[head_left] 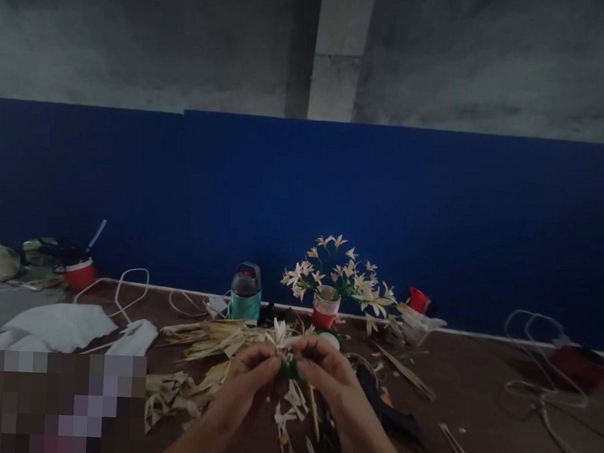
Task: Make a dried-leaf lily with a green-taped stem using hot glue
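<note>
The person's two hands meet close in front of them, near the front edge of the table. The left hand [245,379] and the right hand [326,374] come together fingertip to fingertip, and both pinch the small flower [283,339] between them. Its pale petals stand up just above the fingers, and its green-wrapped base [290,369] sits between the two thumbs. Both hands are closed on it, with the fingers curled in tight.

Just behind and to the left of the hands lies a loose heap of dried husk strips [209,346], and more scraps are scattered under the wrists. To the right of the right wrist lies a black tool [387,410]; I cannot tell what kind.

The brown table [475,388] runs the whole width of the view. Along its back edge, beyond the hands, a red cup [324,309] holds a bunch of finished pale flowers [343,272] on green stems. A teal bottle [245,294] with a dark lid stands just to the left of the cup. White cloth [57,326] lies toward the left end, with a white cable [129,289] looping behind it and a red bowl [79,275] in the far left corner. More cable [540,390] coils at the right end.

Behind the table stands a deep blue panel [433,205], and above it is a grey concrete wall [140,39]. The room is dim.
</note>
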The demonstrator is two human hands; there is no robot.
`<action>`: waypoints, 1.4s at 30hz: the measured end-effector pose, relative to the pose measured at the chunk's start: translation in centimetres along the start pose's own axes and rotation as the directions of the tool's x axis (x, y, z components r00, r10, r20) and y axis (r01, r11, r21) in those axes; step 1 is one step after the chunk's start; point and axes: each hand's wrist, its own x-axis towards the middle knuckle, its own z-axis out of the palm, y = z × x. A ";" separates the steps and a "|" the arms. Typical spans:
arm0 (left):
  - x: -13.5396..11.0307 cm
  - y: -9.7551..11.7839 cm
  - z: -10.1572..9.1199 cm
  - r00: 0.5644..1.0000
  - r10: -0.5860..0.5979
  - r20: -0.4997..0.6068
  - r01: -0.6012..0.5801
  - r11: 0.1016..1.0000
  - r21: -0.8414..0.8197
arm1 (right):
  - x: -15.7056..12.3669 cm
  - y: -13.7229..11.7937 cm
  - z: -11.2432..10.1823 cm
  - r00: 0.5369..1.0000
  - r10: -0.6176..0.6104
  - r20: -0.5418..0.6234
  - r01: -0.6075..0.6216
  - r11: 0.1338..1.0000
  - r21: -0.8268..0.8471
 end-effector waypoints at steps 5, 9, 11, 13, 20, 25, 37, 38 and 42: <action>-0.4 0.4 1.0 0.993 -0.081 0.091 0.092 0.988 -0.122 | 0.1 -0.1 -0.1 0.991 -0.121 -0.062 0.115 0.989 -0.093; -0.7 0.5 1.4 0.982 -0.124 0.139 0.141 0.983 -0.117 | 0.1 0.5 0.5 0.994 -0.087 -0.062 0.085 0.996 -0.035; -0.8 0.5 1.3 0.971 -0.150 0.186 0.172 0.979 -0.110 | 0.0 0.8 0.8 0.997 -0.020 -0.075 0.024 0.999 0.046; -0.8 0.6 1.3 0.959 -0.179 0.221 0.208 0.972 -0.112 | -0.1 1.1 0.8 0.995 0.066 -0.075 -0.056 0.991 0.123; -0.8 0.2 1.0 0.922 -0.265 0.284 0.293 0.954 -0.062 | 0.1 1.0 0.4 0.998 0.065 0.004 -0.065 0.982 0.177; -0.3 -0.2 0.9 0.989 -0.125 0.076 0.122 0.991 0.047 | 0.5 1.2 0.6 0.999 0.006 -0.045 0.000 0.990 0.142; -1.5 1.7 2.2 0.957 0.291 -0.004 -0.247 0.818 0.520 | 0.7 1.8 0.3 0.966 -0.246 -0.077 0.225 0.950 -0.217; -1.4 1.8 2.2 0.954 0.300 -0.017 -0.253 0.830 0.497 | 0.7 1.6 0.3 0.975 -0.216 -0.052 0.201 0.957 -0.211; -1.2 2.1 2.3 0.975 0.169 -0.145 -0.113 0.935 0.336 | 0.8 1.4 -0.2 1.000 0.008 0.001 -0.007 0.993 -0.115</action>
